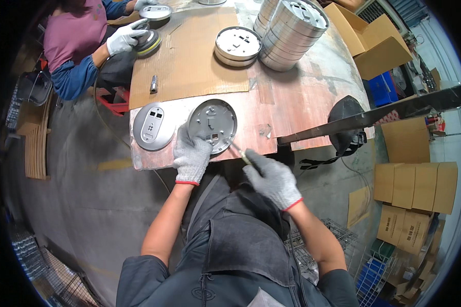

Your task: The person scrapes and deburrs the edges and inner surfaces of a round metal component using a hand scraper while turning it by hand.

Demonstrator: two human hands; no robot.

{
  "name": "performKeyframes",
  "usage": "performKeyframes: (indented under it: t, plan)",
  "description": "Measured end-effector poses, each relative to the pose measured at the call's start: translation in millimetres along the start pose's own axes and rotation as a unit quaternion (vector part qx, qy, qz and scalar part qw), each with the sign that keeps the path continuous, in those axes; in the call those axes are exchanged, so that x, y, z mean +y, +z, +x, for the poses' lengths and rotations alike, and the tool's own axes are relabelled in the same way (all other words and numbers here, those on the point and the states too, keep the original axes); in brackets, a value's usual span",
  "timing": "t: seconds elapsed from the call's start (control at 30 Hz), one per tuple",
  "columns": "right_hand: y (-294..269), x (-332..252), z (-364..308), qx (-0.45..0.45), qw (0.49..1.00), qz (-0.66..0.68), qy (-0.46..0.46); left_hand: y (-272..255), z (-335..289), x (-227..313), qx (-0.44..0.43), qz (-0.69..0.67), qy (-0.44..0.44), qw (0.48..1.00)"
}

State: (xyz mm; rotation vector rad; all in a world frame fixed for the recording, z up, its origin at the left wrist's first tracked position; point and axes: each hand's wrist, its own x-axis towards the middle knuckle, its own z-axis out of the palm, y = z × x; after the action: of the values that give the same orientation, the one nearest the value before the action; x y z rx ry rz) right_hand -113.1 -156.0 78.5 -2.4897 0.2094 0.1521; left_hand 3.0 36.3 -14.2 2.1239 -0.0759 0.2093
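My left hand (192, 156), in a grey work glove with a red cuff, grips the lower left rim of a round grey metal housing (219, 116). The housing is tilted up at the table's near edge, with its ribbed inside and small openings showing. In my gloved right hand (273, 180) is a slim hand tool (242, 155) with a thin metal shaft. Its tip reaches the housing's lower right rim; the exact kind of tool is too small to tell. Just left of my left hand lies a silver round cover (153, 127) with an oval recessed panel.
Stacks of round metal housings (292, 38) and a shorter stack (237, 47) stand further back. A small metal fitting (153, 84) lies on the cardboard sheet (194, 77). A dark metal bar (374, 115) and black cap-like object (346, 120) are right. A co-worker's gloved hand (124, 38) holds a sander (148, 45).
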Motion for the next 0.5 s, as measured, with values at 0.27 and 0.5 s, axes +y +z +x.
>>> performKeyframes:
  t: [0.27,0.5]
  plan:
    - [-42,4,10,-0.045,0.987,-0.116,-0.104,-4,-12,18,0.046,-0.056,0.078,0.994]
    - [-52,-25,27,-0.147,0.966,-0.198,-0.080,-6,-18,20,0.017,-0.104,0.076,0.991]
